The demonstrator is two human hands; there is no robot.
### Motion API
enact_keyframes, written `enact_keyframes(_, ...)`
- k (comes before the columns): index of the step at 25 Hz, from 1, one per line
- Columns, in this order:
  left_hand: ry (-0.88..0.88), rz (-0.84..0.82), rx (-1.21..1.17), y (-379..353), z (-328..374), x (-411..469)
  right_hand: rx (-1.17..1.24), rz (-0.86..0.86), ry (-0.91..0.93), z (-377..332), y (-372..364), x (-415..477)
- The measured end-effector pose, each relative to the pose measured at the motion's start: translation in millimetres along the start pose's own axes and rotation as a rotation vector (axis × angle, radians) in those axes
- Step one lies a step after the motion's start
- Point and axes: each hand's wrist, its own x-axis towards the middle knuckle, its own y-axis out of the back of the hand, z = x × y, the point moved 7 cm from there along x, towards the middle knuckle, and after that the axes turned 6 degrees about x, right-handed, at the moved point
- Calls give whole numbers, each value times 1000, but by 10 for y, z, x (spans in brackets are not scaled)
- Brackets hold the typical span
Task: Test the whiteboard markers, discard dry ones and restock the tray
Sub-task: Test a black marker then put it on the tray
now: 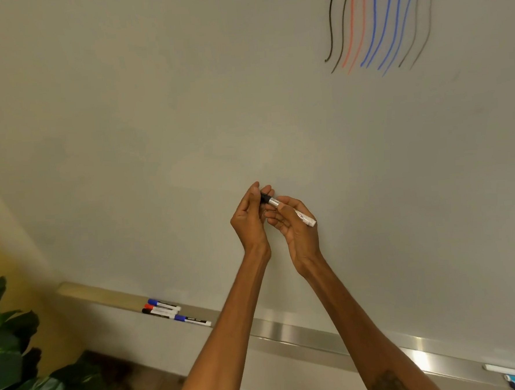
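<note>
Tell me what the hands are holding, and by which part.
A marker: the right hand grips its barrel, the left hand pinches its black end.

Both hands (274, 215) grip a black-capped marker (287, 208) before the whiteboard (184, 109).

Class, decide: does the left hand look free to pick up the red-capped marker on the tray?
Probably not yet: the left hand pinches the black cap of the marker the right hand holds. Nothing blocks the red-capped marker itself.
</note>
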Motion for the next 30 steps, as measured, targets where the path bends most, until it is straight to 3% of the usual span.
enact_keyframes(9, -2, 47, 61, 442, -96, 17, -194, 117, 59, 379, 18, -92)
enact_keyframes(19, 31, 111, 155, 1300, -223, 47, -162, 111, -126, 1203, -70, -260)
enact_keyframes(23, 83, 240, 180, 1866, -283, 145, -215, 60, -267, 1628, -98, -308)
enact_keyframes(26, 125, 396, 207, 2364, -349, 179, -384, 38, -254, 1926, -7, -353)
enact_keyframes(30, 255, 511, 297, 3008, -582, 210, -722, -140, -251, 2418, 58, -409)
